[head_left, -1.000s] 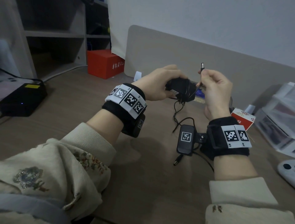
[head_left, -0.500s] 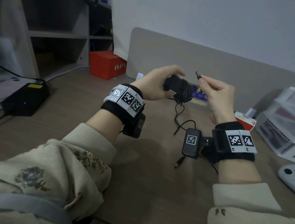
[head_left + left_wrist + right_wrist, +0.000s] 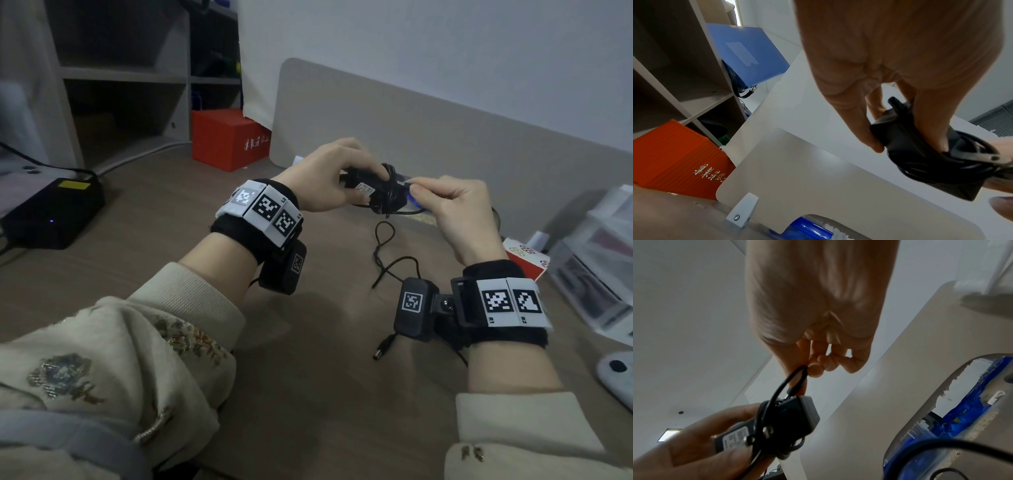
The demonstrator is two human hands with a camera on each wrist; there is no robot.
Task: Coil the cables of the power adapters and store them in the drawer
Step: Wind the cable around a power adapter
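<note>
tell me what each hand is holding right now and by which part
The left hand grips the black plastic power adapter by its body. The right hand pinches the adapter's thin black cable near its plug end, against the wound coil.

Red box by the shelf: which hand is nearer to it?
Left. The left hand, holding the power adapter, lies just right of the red box. The right hand, pinching the cable end, is farther right, beyond the adapter.
</note>
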